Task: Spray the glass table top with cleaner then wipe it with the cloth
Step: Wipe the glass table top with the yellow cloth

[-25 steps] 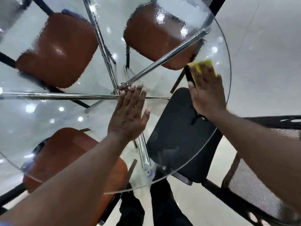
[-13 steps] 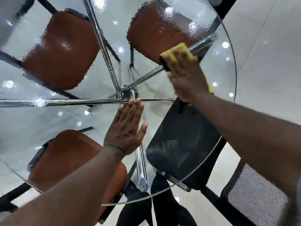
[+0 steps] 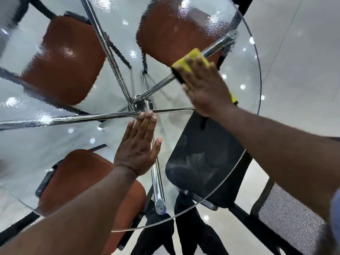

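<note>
Glass everywhere here: it's a round clear glass table top [image 3: 246,74] seen from straight above, so you look right through it. The folded yellow cloth [image 3: 189,63] with a dark edge lies flat on the glass in the far right part of the top, a bit in from the right edge. The right hand [image 3: 206,89] presses down on it with the fingers straight and together, not curled round it, so only the far end of the cloth and a small yellow bit by the wrist stick out. The left hand [image 3: 138,150] lies flat on the glass near the middle of the top, palm down, fingers stretched out and holding nothing, with the fingertips just next to the hub of the shiny chrome legs [image 3: 140,104] under the glass. The far side of the top is covered in wet droplets [image 3: 211,21], which makes the two brown padded chair seats [image 3: 68,57] below look rippled. A third brown seat [image 3: 79,173] sits under the near left edge, a black chair seat [image 3: 206,159] under the near right edge, and a black mesh chair back [image 3: 287,214] stands outside the glass on the right.
</note>
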Demonstrator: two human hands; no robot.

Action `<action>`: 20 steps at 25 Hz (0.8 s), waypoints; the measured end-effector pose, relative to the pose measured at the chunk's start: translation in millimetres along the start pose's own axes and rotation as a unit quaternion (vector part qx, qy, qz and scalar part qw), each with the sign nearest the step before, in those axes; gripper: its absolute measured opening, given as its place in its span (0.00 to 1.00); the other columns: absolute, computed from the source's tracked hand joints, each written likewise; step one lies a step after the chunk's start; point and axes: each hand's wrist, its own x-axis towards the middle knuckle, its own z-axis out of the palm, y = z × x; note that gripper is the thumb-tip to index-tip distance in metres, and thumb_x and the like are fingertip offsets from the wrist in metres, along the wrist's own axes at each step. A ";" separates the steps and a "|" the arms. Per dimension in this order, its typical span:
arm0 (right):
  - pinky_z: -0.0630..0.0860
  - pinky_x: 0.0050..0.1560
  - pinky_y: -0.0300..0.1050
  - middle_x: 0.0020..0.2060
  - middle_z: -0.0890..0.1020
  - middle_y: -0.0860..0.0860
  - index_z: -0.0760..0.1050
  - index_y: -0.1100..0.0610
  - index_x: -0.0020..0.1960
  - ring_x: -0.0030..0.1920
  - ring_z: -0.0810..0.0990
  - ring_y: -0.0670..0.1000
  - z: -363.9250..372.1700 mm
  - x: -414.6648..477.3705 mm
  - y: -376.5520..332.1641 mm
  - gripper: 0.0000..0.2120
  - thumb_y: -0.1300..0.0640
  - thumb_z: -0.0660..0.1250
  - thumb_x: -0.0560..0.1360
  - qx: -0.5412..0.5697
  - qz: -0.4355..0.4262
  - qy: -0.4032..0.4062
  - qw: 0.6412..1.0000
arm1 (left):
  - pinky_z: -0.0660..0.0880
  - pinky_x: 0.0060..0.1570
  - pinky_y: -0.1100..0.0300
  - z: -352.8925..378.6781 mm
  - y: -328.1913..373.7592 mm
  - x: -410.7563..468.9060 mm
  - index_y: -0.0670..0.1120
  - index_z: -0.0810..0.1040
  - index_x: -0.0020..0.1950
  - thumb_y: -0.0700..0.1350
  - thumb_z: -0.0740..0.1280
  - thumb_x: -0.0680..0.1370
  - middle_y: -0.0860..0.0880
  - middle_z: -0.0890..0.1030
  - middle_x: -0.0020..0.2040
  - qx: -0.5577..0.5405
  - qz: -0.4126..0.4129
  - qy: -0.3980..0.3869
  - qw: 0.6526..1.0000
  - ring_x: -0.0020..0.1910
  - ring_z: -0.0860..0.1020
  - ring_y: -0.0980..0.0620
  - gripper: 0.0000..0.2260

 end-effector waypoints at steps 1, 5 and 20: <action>0.57 0.82 0.64 0.87 0.56 0.54 0.54 0.46 0.88 0.87 0.54 0.59 -2.1 -4.3 21.4 0.29 0.44 0.48 0.88 0.001 0.063 0.012 0.998 | 0.52 0.82 0.44 0.5 -1.3 0.5 0.43 0.56 0.84 0.55 0.57 0.85 0.47 0.53 0.85 0.002 -0.001 -0.003 1.000 0.85 0.49 0.49 0.31; 0.52 0.84 0.65 0.88 0.49 0.53 0.49 0.46 0.88 0.88 0.48 0.58 -8.1 -91.0 32.1 0.31 0.43 0.50 0.88 0.012 0.270 0.015 0.963 | 0.53 0.82 0.43 2.2 1.1 1.4 0.43 0.56 0.84 0.55 0.55 0.85 0.46 0.52 0.85 0.005 0.001 -0.009 1.000 0.85 0.49 0.48 0.31; 0.55 0.83 0.67 0.88 0.47 0.49 0.47 0.42 0.88 0.88 0.45 0.59 -8.8 -138.8 -19.4 0.30 0.42 0.50 0.88 0.030 0.410 0.016 0.911 | 0.50 0.82 0.45 1.2 3.8 0.2 0.44 0.56 0.84 0.55 0.53 0.84 0.47 0.52 0.86 0.003 -0.001 -0.003 1.000 0.85 0.49 0.48 0.30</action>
